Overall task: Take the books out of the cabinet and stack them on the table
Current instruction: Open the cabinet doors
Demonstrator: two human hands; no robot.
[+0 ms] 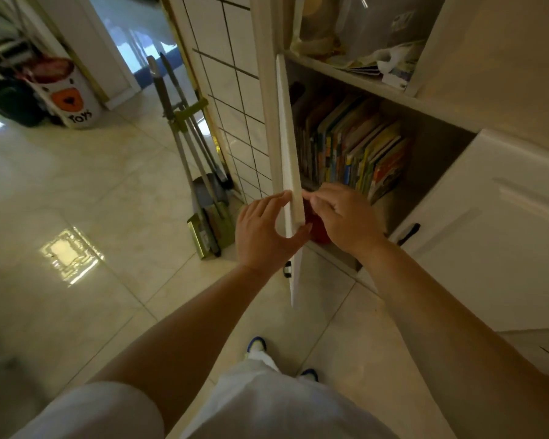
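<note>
Here the left hand (pixel 263 229) pinches the door (pixel 290 160) edge between thumb and fingers; the right hand (pixel 343 217), fingers loosely apart and empty, reaches just inside it. The books (pixel 355 147) stand upright behind the door. Best swing it fully aside, then grip several spines together.

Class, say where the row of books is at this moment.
In the head view the books stand right of centre, in the open cabinet, just behind the right hand.
</note>
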